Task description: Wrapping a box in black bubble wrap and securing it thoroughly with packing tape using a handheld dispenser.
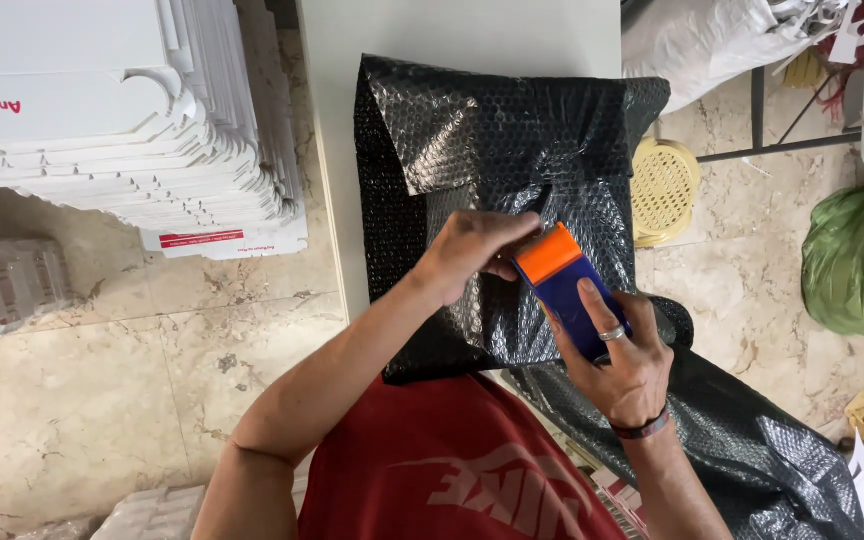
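Reaching in from the lower right, the right hand (624, 362) is wrapped around a blue tape dispenser (570, 296) with an orange head, fingers closed on its body. The left hand (469, 255) is bent at the wrist, its fingertips pinched down at the dispenser's orange end, on a parcel wrapped in black bubble wrap (497, 160). The parcel is laid near the front edge of a pale table (332, 120). A stack of flat white cartons (142, 120) is seen to the left on a marble floor (102, 400), and a green bag (860, 260) at the right.
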